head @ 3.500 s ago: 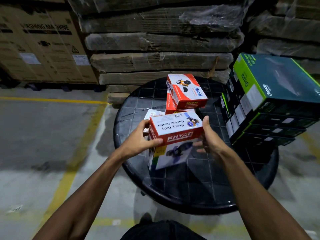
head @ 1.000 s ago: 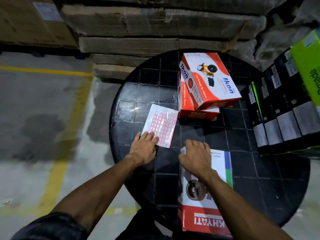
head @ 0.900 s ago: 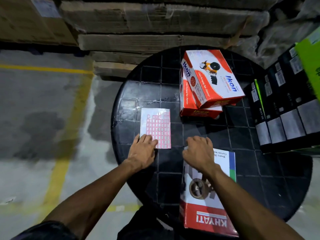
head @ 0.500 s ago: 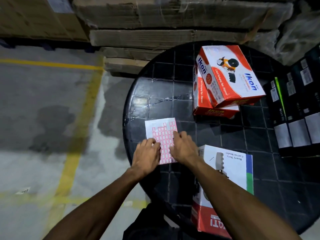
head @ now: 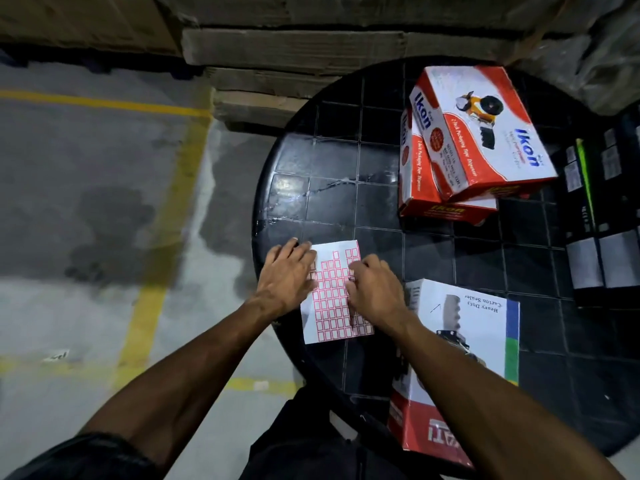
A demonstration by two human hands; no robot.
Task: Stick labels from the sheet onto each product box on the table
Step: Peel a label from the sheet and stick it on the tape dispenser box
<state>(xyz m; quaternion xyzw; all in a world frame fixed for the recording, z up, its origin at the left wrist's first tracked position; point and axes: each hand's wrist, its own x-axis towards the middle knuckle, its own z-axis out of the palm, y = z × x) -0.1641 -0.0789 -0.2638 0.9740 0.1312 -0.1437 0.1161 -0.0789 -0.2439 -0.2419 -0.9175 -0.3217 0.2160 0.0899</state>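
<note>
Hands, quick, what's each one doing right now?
Left hand: open, fingers flat on the label sheet.
Right hand: on the sheet, fingers curled; whether it pinches a label cannot be told.

The scene is dim, lit from somewhere overhead, with a pale glare streak on the glossy black bench [head: 294,188] and a soft shadow on the floor [head: 104,202] beside it. Wide-angle distortion bows the edges, and the dark boxes [head: 595,237] at the right sink into murk, their print perhaps blurred beyond reading.
</note>
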